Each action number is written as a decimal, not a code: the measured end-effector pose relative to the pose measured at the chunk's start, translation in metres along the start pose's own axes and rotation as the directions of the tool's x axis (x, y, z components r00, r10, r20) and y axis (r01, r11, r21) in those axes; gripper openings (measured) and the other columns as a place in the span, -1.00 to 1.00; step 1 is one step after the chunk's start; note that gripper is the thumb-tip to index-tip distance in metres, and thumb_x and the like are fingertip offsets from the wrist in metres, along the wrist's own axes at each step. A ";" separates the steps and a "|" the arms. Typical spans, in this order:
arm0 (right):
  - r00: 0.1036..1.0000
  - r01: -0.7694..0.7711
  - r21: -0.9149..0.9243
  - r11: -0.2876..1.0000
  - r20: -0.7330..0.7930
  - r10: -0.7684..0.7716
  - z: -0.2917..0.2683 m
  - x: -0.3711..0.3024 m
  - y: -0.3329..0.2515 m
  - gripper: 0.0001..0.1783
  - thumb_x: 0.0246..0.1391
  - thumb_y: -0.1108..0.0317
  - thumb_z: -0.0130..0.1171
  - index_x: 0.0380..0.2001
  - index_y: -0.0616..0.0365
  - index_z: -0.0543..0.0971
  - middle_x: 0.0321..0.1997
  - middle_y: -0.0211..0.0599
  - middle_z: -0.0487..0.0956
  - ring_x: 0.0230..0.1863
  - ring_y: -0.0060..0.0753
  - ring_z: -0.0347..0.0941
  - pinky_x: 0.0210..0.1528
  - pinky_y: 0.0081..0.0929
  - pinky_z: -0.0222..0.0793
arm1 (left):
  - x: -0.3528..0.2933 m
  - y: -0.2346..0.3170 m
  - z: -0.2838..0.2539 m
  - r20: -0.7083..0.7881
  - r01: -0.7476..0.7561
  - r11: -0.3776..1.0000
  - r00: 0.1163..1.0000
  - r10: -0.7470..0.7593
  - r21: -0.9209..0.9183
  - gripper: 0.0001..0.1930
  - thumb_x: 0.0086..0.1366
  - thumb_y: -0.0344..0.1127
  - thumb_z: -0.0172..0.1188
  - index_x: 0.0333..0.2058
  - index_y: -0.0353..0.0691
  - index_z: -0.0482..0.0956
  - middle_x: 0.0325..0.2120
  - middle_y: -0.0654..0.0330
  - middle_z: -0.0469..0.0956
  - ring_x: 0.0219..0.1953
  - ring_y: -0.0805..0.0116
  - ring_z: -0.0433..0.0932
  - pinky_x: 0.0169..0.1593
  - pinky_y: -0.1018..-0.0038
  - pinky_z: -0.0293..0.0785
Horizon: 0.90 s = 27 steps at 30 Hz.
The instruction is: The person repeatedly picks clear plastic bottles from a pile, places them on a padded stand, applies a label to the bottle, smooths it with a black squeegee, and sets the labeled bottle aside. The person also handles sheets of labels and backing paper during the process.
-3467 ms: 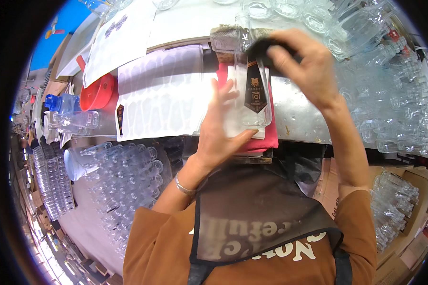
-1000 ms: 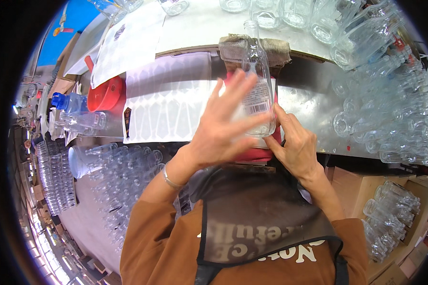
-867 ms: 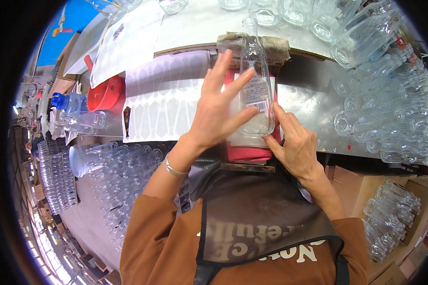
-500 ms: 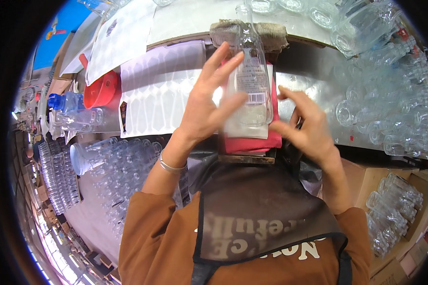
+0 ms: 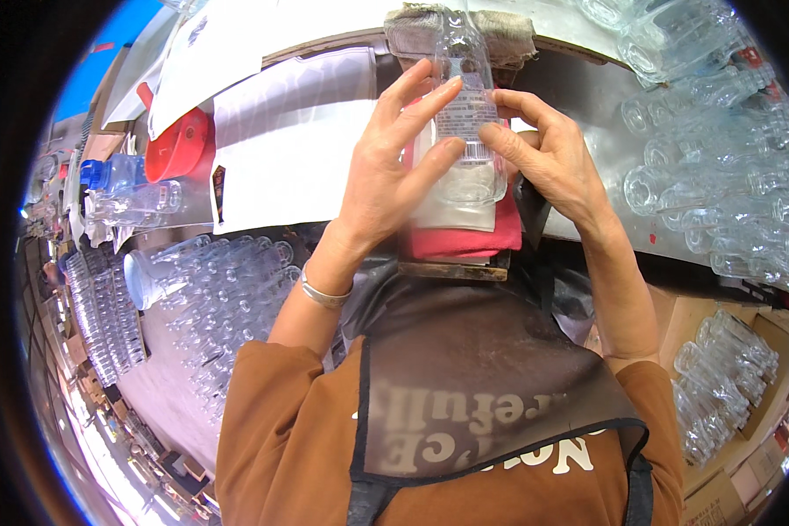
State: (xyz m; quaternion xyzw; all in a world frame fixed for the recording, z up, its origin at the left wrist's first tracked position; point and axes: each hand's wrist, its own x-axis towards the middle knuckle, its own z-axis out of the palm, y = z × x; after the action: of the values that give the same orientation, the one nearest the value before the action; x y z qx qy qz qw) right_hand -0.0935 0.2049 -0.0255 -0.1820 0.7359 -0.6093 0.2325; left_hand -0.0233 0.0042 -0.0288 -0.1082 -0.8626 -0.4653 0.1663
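A clear glass bottle (image 5: 469, 186) lies on its back, neck pointing away from me, with a printed label (image 5: 463, 118) on its upper face. Beneath it are a white pad (image 5: 434, 216) and a pink cloth (image 5: 465, 244) on a small wooden stand (image 5: 454, 269). The neck crosses a folded grey cloth (image 5: 508, 35). My left hand (image 5: 393, 158), fingers spread, has index finger and thumb tips at the label's left side. From the right, my right hand (image 5: 548, 153) touches the label's edge with its thumb, its index finger stretched out above; neither hand is wrapped round the bottle.
White patterned sheets (image 5: 294, 140) cover the bench at left, beside a red dish (image 5: 177, 149) and a blue-capped plastic bottle (image 5: 118, 171). Many clear glass bottles (image 5: 701, 188) crowd the right; more stand at lower left (image 5: 228, 307). A cardboard box (image 5: 675, 320) holds bottles.
My right hand has moved up and inward, bringing its thumb onto the label. My left fingers have settled at the label's left side. The whole view has shifted slightly.
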 end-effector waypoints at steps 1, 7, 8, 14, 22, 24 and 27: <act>0.999 0.027 0.031 0.999 -0.023 -0.027 0.003 0.000 0.001 -0.42 0.20 0.24 0.31 0.18 0.36 0.44 -0.08 -0.28 0.60 -0.43 -0.71 0.46 -0.38 -0.65 0.41 | 0.001 0.000 0.001 0.009 0.002 1.000 1.000 -0.002 -0.004 -0.45 0.21 -0.36 0.34 0.22 -0.04 0.52 0.31 -0.05 0.28 0.31 0.05 0.35 0.30 0.24 0.31; 0.999 0.027 -0.049 0.998 -0.023 -0.028 0.000 0.001 0.003 -0.46 0.18 0.26 0.32 0.15 0.31 0.48 -0.17 -0.33 0.62 -0.50 -0.72 0.45 -0.43 -0.68 0.36 | -0.001 -0.003 0.003 -0.005 -0.012 1.000 1.000 0.012 -0.020 -0.45 0.24 -0.39 0.30 0.23 -0.07 0.50 0.31 -0.03 0.30 0.30 0.06 0.36 0.31 0.25 0.31; 0.996 0.077 -0.061 0.995 -0.045 -0.080 -0.001 0.001 0.004 -0.46 0.18 0.26 0.31 0.15 0.32 0.48 -0.20 -0.34 0.62 -0.50 -0.72 0.44 -0.43 -0.68 0.36 | 0.001 -0.002 0.005 -0.003 -0.028 0.999 1.000 0.028 -0.028 -0.45 0.24 -0.38 0.31 0.23 -0.07 0.50 0.31 -0.03 0.30 0.29 0.06 0.36 0.30 0.24 0.32; 0.995 0.061 0.124 0.990 -0.088 -0.050 -0.005 0.003 0.014 -0.52 0.29 0.13 0.21 0.07 0.31 0.52 -0.22 -0.24 0.66 -0.53 -0.68 0.44 -0.46 -0.69 0.36 | 0.000 -0.002 0.002 -0.001 -0.009 1.000 1.000 0.009 -0.001 -0.44 0.22 -0.38 0.33 0.23 -0.05 0.51 0.30 -0.04 0.30 0.27 0.05 0.38 0.29 0.23 0.32; 0.950 0.158 0.346 0.925 -0.309 -0.047 -0.017 0.000 -0.001 -0.72 0.27 0.29 0.16 -0.09 0.27 0.59 -0.23 -0.24 0.65 -0.22 -0.52 0.56 -0.11 -0.52 0.49 | 0.001 0.000 -0.001 -0.002 -0.005 1.000 1.000 0.005 0.005 -0.39 0.21 -0.37 0.33 0.27 -0.12 0.44 0.30 -0.09 0.30 0.29 -0.01 0.36 0.31 0.23 0.30; 0.948 0.301 -0.145 0.943 -0.065 -0.312 -0.020 0.000 -0.025 -0.70 0.24 0.43 0.13 0.02 0.24 0.55 -0.14 -0.37 0.63 -0.14 -0.61 0.52 -0.03 -0.58 0.45 | 0.003 0.000 0.001 -0.017 0.034 0.998 0.999 -0.035 -0.060 -0.35 0.21 -0.37 0.33 0.30 -0.16 0.39 0.30 -0.10 0.30 0.30 -0.02 0.36 0.32 0.24 0.29; 0.831 0.369 -0.522 0.769 -0.185 -0.525 -0.028 0.024 -0.041 -0.72 0.19 0.41 0.18 -0.05 0.22 0.61 -0.21 -0.27 0.68 -0.20 -0.52 0.59 -0.12 -0.52 0.51 | -0.001 0.001 -0.001 -0.007 0.081 0.991 0.997 -0.082 -0.108 -0.16 0.17 -0.34 0.40 0.37 -0.33 0.17 0.31 -0.14 0.28 0.33 0.00 0.33 0.34 0.24 0.26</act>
State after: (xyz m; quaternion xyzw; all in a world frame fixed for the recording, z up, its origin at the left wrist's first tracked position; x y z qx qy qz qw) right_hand -0.1302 0.2064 0.0162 -0.3031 0.8214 -0.4737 -0.0945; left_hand -0.0218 0.0038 -0.0275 -0.0791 -0.8389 -0.5183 0.1460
